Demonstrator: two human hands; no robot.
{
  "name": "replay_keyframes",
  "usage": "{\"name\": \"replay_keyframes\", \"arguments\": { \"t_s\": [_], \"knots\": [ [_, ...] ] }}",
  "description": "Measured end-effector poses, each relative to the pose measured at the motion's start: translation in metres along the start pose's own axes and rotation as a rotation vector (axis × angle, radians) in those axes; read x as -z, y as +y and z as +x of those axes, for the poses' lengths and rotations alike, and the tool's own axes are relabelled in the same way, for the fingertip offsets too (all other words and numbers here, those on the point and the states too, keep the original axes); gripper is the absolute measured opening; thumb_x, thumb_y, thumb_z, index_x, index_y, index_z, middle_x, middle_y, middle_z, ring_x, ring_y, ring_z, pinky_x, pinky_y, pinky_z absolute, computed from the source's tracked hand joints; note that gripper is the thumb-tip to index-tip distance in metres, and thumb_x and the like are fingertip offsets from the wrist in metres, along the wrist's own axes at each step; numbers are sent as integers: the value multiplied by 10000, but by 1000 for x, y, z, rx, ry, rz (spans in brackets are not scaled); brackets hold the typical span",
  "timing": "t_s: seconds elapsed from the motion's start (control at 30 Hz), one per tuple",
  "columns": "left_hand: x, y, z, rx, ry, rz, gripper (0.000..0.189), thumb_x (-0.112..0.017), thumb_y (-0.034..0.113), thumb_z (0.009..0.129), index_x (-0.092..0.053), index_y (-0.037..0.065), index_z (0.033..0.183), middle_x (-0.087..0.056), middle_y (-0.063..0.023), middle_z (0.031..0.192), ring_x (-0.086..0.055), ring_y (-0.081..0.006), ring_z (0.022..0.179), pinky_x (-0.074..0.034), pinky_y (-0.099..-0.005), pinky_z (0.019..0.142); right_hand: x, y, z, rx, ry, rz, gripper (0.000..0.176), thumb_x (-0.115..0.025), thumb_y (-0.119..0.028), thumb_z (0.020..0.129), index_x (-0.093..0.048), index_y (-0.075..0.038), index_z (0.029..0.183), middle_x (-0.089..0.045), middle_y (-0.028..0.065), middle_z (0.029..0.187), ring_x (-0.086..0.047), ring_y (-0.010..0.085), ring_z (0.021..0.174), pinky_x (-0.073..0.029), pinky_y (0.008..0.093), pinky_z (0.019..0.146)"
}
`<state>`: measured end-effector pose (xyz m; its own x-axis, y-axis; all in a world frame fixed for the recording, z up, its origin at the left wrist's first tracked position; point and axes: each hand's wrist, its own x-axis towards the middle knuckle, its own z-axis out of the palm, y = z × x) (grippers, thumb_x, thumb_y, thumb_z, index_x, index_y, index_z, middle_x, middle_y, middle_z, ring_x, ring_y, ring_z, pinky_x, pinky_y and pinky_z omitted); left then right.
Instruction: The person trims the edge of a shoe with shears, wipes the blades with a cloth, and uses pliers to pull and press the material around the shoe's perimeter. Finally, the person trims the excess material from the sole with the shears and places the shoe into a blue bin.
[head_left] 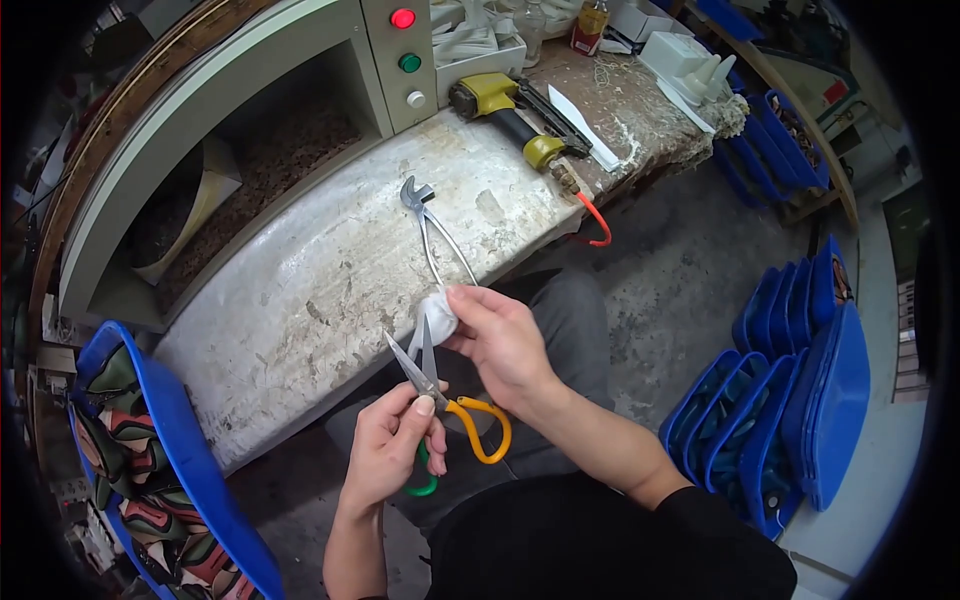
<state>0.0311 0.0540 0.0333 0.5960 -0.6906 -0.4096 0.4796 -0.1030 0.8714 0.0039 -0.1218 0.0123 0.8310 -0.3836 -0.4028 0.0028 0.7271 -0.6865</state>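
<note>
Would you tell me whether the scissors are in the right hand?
No, the left hand holds the scissors; the right hand pinches a white scrap.

Single head view, fisheye, facing forward-down; left hand (pixel 385 452), right hand (pixel 503 342) close below lens, workbench (pixel 330 262) just beyond.

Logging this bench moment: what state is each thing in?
scissors: blades open, held in left hand
white piece: pinched in right hand
pincers: lying loose on the bench
yellow air tool: lying on its side, orange hose attached
blue trays: standing on edge, nested
</note>
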Motion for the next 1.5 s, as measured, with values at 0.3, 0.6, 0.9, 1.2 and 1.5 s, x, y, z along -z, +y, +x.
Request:
{"name": "replay_keyframes", "arguments": {
  "t_s": [0.3,0.6,0.9,1.2,1.5],
  "knots": [
    [-3,0,3,7,-3,6,276,-503,118,1119,-624,-46,1305,-640,-90,723,-584,-142,522,-484,-238,520,14,4,-10,143,-112,-454,208,-722,-110,1017,-752,49,1149,-770,115,943,-703,123,770,-582,222,694],
    [7,-5,2,-4,-28,-99,266,-509,135,1120,-626,-41,1281,-642,-96,724,-588,-159,510,-481,-247,504,32,-26,-3,168,-20,-356,198,-720,-99,1018,-742,49,1146,-769,107,970,-720,122,838,-606,224,779],
    [6,-22,22,-266,27,-325,327,-485,161,1127,-565,-24,1384,-652,-99,730,-639,-199,600,-541,-276,638,37,-17,-37,-159,-37,152,277,-686,-136,1055,-660,26,1278,-742,126,1105,-698,106,845,-601,221,715],
    [-9,-56,24,-380,239,59,746,-634,416,1034,-344,29,1602,-629,-189,1196,-644,-256,1060,-506,-346,950,13,1,-73,64,-132,139,264,-654,-125,1073,-639,22,1292,-720,125,1140,-684,140,885,-617,252,704],
    [-19,-61,18,-269,-167,-712,1133,-777,371,773,-176,100,1695,-400,-210,1561,-495,-328,1344,-422,-467,1095,19,-9,-85,257,-311,-379,202,-645,-68,1061,-625,28,1237,-698,192,1161,-681,231,965,-597,347,898]
  ]
}}
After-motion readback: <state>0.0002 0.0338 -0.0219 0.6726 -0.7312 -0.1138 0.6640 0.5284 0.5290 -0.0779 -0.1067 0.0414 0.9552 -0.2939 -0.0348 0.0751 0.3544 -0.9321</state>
